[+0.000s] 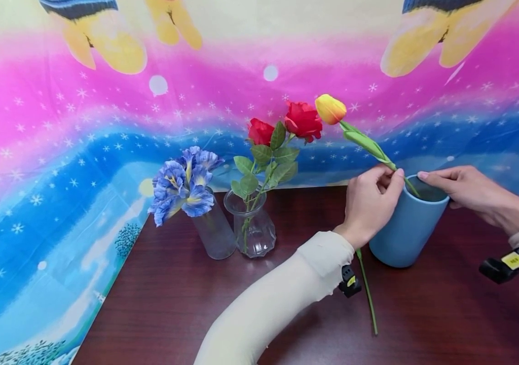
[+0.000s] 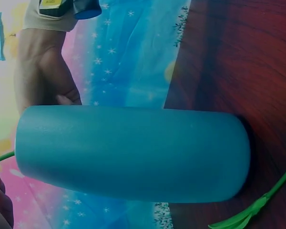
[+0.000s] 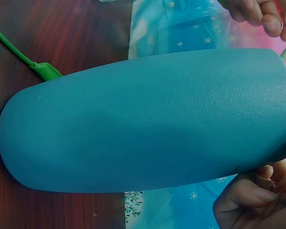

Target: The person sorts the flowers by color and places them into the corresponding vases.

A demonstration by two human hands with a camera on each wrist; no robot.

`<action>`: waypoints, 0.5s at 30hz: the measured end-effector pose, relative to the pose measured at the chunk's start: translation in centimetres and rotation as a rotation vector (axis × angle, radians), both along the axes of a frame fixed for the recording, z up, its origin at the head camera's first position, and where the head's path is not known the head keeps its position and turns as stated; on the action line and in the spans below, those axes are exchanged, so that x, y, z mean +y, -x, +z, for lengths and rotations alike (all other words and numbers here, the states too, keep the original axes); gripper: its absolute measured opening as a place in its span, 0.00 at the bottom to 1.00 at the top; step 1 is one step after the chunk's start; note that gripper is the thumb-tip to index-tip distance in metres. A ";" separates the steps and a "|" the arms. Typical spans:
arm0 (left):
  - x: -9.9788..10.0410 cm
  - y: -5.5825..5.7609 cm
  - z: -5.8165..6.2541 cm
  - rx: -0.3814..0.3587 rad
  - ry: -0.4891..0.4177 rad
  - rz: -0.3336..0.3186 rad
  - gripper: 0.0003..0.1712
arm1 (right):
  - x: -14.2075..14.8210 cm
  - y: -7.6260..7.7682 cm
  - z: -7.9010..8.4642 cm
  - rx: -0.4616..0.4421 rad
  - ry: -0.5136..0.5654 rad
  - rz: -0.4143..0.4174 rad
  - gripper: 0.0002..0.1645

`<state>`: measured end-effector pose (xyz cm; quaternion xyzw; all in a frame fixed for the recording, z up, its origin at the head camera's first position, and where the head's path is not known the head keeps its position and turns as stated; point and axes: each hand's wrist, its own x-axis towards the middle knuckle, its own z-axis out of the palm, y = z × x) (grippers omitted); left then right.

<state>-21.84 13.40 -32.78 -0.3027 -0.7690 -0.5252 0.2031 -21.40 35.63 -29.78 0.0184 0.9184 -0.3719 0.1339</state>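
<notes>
My left hand [image 1: 371,203] pinches the green stem of a yellow-orange tulip [image 1: 331,109] between thumb and fingers. The stem's lower end dips inside the mouth of a blue vase [image 1: 407,228], and the bloom leans up to the left. My right hand [image 1: 478,190] holds the vase's rim at the right, thumb on the near top edge and fingers round the outside, as the right wrist view also shows. The vase stands upright on the table. Another green flower stem [image 1: 367,294] lies beside it; its upper part is hidden under my left hand and sleeve.
Left of the vase, a clear glass vase [image 1: 259,233] holds two red roses [image 1: 303,120]. Next to it, a frosted cylinder vase [image 1: 216,233] holds blue-purple flowers [image 1: 182,185]. The dark wooden table [image 1: 159,304] meets a colourful printed cloth [image 1: 104,101] behind.
</notes>
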 end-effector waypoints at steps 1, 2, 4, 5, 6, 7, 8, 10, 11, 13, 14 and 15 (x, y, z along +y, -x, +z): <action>0.1 0.0 -0.1 -0.002 0.025 0.006 0.13 | 0.0 0.0 0.0 0.000 0.002 0.000 0.51; 0.1 0.0 -0.1 -0.001 0.052 0.014 0.13 | 0.0 0.0 -0.1 0.001 0.005 0.000 0.51; 0.3 -0.1 -0.2 0.005 0.108 0.033 0.13 | 0.1 0.1 -0.2 0.004 0.010 -0.001 0.50; 0.3 -0.1 -0.3 0.009 0.134 0.041 0.13 | 0.1 0.1 -0.2 0.005 0.014 -0.001 0.50; 0.4 -0.2 -0.4 0.013 0.157 0.049 0.13 | 0.2 0.1 -0.2 0.006 0.016 -0.001 0.50; 0.4 -0.2 -0.5 0.016 0.180 0.057 0.13 | 0.2 0.1 -0.3 0.008 0.015 -0.002 0.50; 0.5 -0.2 -0.5 0.020 0.202 0.065 0.14 | 0.3 0.2 -0.3 0.010 0.015 -0.002 0.49; 0.6 -0.3 -0.5 0.024 0.242 0.076 0.14 | 0.3 0.2 -0.4 0.012 0.012 -0.002 0.50; 0.7 -0.4 -0.5 0.025 0.260 0.080 0.15 | 0.3 0.2 -0.4 0.014 0.011 -0.003 0.50; 0.8 -0.5 -0.6 0.023 0.292 0.086 0.15 | 0.3 0.3 -0.4 0.017 0.010 -0.007 0.50; 0.9 -0.6 -0.6 0.018 0.307 0.087 0.15 | 0.3 0.3 -0.4 0.018 0.012 -0.009 0.50; 0.9 -0.6 -0.6 0.013 0.321 0.087 0.15 | 0.4 0.3 -0.5 0.018 0.014 -0.010 0.50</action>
